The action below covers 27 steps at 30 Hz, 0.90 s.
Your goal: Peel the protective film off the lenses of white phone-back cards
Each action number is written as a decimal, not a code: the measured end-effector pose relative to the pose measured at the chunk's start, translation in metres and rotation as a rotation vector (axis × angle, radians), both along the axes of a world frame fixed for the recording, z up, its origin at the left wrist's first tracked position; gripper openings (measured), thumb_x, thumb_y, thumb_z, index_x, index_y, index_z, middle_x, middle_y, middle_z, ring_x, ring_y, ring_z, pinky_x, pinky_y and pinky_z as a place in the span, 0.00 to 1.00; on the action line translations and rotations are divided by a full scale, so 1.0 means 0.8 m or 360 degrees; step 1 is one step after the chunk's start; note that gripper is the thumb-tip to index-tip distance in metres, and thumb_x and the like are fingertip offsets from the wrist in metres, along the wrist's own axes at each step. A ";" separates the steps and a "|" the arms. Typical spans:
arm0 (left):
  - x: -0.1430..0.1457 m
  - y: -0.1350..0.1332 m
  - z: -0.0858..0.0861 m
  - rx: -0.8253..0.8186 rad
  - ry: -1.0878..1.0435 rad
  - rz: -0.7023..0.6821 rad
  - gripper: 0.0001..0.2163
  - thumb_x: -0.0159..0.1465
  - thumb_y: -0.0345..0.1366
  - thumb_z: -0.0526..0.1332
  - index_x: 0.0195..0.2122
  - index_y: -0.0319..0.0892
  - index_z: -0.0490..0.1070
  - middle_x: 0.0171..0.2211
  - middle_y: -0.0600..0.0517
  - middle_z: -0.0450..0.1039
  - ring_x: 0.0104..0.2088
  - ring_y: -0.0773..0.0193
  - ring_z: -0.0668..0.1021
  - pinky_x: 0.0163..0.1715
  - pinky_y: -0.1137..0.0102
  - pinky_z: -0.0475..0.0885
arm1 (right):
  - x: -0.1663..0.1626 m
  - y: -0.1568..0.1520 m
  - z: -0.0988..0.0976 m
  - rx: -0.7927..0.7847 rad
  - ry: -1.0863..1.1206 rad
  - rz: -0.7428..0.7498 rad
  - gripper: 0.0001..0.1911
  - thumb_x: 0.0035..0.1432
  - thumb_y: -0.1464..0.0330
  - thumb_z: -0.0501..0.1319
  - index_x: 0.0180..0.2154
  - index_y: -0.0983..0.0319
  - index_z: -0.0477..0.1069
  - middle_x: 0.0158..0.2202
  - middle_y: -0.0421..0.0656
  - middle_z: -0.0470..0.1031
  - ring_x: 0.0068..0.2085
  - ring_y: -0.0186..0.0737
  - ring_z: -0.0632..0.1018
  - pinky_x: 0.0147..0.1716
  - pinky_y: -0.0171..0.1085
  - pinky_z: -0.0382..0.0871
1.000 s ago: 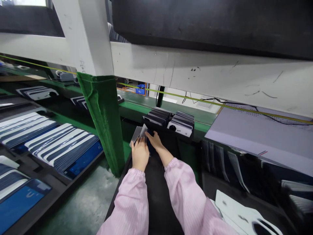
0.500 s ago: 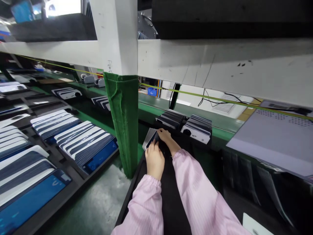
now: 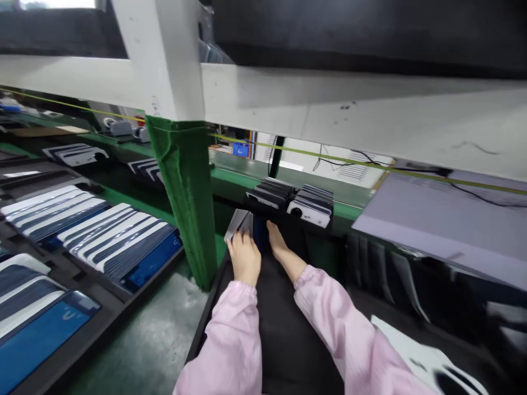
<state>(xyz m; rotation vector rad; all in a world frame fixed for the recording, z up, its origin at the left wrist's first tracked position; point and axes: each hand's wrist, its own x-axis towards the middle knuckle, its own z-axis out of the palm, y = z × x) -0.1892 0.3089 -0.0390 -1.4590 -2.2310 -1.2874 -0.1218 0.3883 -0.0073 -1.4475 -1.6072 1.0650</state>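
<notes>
Both my arms, in pink sleeves, reach forward over a black foam tray [image 3: 284,329]. My left hand [image 3: 245,255] is closed on the near edge of a small stack of thin grey and dark blue panels [image 3: 242,224] standing at the tray's far end. My right hand [image 3: 276,240] rests against the right side of the same stack, its fingertips hidden behind the panels. Just beyond, on the green conveyor belt [image 3: 349,192], lie two fanned piles of dark panels with white camera cut-out pieces [image 3: 309,207].
A green padded post [image 3: 185,197] stands just left of my hands under a white frame beam [image 3: 329,104]. Black trays of white and blue panels [image 3: 102,241] fill the left side. A grey sheet [image 3: 444,219] lies at right, white panels [image 3: 428,362] near bottom right.
My right hand has come off the top of the stack and now lies along its right side. The left hand still grips the stack. The view has shifted.
</notes>
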 end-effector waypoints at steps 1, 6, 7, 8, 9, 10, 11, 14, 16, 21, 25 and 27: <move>0.000 -0.001 0.001 0.0016 -0.0029 -0.0011 0.13 0.70 0.35 0.65 0.55 0.41 0.74 0.59 0.44 0.75 0.58 0.46 0.77 0.58 0.43 0.71 | 0.018 -0.012 0.010 0.0000 0.0017 0.0013 0.18 0.70 0.61 0.63 0.56 0.61 0.71 0.57 0.49 0.74 0.53 0.48 0.78 0.52 0.53 0.76; -0.005 -0.005 0.004 0.0132 -0.0225 -0.0129 0.14 0.71 0.36 0.65 0.57 0.41 0.73 0.61 0.43 0.72 0.62 0.44 0.73 0.62 0.40 0.66 | 0.169 -0.148 0.064 0.0038 -0.0054 0.0174 0.18 0.70 0.61 0.62 0.57 0.61 0.70 0.54 0.47 0.76 0.51 0.46 0.80 0.50 0.50 0.76; -0.006 -0.006 0.006 0.0179 -0.0270 -0.0159 0.15 0.70 0.36 0.65 0.57 0.41 0.73 0.62 0.43 0.72 0.63 0.43 0.72 0.62 0.39 0.65 | 0.206 -0.188 0.070 0.0045 -0.0126 0.0174 0.18 0.69 0.61 0.62 0.57 0.61 0.70 0.52 0.47 0.77 0.50 0.46 0.80 0.50 0.49 0.76; -0.007 -0.007 0.008 0.0236 -0.0309 -0.0198 0.15 0.70 0.36 0.65 0.57 0.41 0.73 0.63 0.43 0.71 0.64 0.43 0.71 0.63 0.39 0.64 | 0.240 -0.231 0.073 0.0034 -0.0225 0.0145 0.17 0.68 0.61 0.63 0.55 0.61 0.72 0.49 0.45 0.78 0.48 0.45 0.80 0.48 0.47 0.75; -0.006 -0.010 0.012 0.0304 -0.0341 -0.0250 0.15 0.70 0.36 0.65 0.57 0.41 0.73 0.63 0.43 0.71 0.64 0.43 0.71 0.63 0.39 0.65 | 0.271 -0.274 0.070 0.0003 -0.0345 0.0077 0.15 0.67 0.60 0.62 0.50 0.61 0.73 0.41 0.43 0.79 0.42 0.43 0.80 0.44 0.45 0.74; -0.004 -0.014 0.017 0.0382 -0.0365 -0.0320 0.14 0.71 0.36 0.65 0.56 0.41 0.74 0.62 0.43 0.71 0.63 0.44 0.72 0.62 0.41 0.66 | 0.297 -0.314 0.063 -0.0055 -0.0466 -0.0010 0.12 0.65 0.59 0.62 0.44 0.60 0.75 0.35 0.41 0.77 0.37 0.43 0.80 0.40 0.43 0.74; -0.001 -0.019 0.023 0.0463 -0.0383 -0.0392 0.12 0.71 0.36 0.64 0.55 0.42 0.75 0.62 0.44 0.72 0.62 0.45 0.73 0.61 0.43 0.68 | 0.317 -0.351 0.050 -0.0133 -0.0579 -0.0095 0.10 0.62 0.60 0.63 0.41 0.59 0.74 0.30 0.40 0.76 0.34 0.44 0.79 0.37 0.43 0.72; 0.027 -0.046 0.047 0.0682 -0.0432 -0.0601 0.09 0.72 0.38 0.64 0.49 0.40 0.77 0.56 0.45 0.76 0.58 0.48 0.77 0.59 0.46 0.70 | 0.339 -0.428 -0.006 -0.0377 -0.0873 -0.0363 0.15 0.50 0.61 0.71 0.36 0.58 0.70 0.28 0.41 0.75 0.32 0.48 0.79 0.34 0.44 0.70; 0.057 -0.075 0.064 0.0748 -0.0469 -0.0774 0.09 0.72 0.39 0.63 0.45 0.40 0.77 0.52 0.46 0.78 0.54 0.50 0.78 0.57 0.47 0.72 | 0.330 -0.449 -0.038 -0.0465 -0.0965 -0.0450 0.17 0.51 0.63 0.72 0.39 0.60 0.69 0.34 0.44 0.77 0.35 0.47 0.80 0.37 0.45 0.71; 0.132 -0.185 0.079 0.0454 -0.0533 -0.1429 0.11 0.72 0.43 0.62 0.40 0.40 0.77 0.43 0.48 0.80 0.47 0.54 0.81 0.50 0.53 0.75 | 0.312 -0.450 -0.063 -0.0490 -0.0937 -0.0464 0.13 0.58 0.64 0.71 0.39 0.63 0.72 0.42 0.43 0.76 0.42 0.43 0.78 0.45 0.46 0.73; 0.161 -0.270 0.049 -0.0001 -0.0834 -0.1550 0.13 0.73 0.45 0.60 0.41 0.41 0.77 0.43 0.48 0.79 0.46 0.54 0.80 0.49 0.54 0.75 | 0.339 -0.454 -0.056 -0.0366 -0.0555 -0.0365 0.12 0.65 0.65 0.66 0.30 0.62 0.70 0.30 0.37 0.73 0.34 0.36 0.77 0.39 0.40 0.73; 0.173 -0.303 0.032 -0.0270 -0.1095 -0.1507 0.14 0.73 0.45 0.58 0.48 0.40 0.74 0.46 0.45 0.79 0.48 0.52 0.81 0.50 0.52 0.75 | 0.353 -0.463 -0.050 -0.0290 -0.0272 -0.0317 0.18 0.70 0.61 0.61 0.28 0.61 0.66 0.25 0.34 0.69 0.27 0.33 0.73 0.31 0.35 0.71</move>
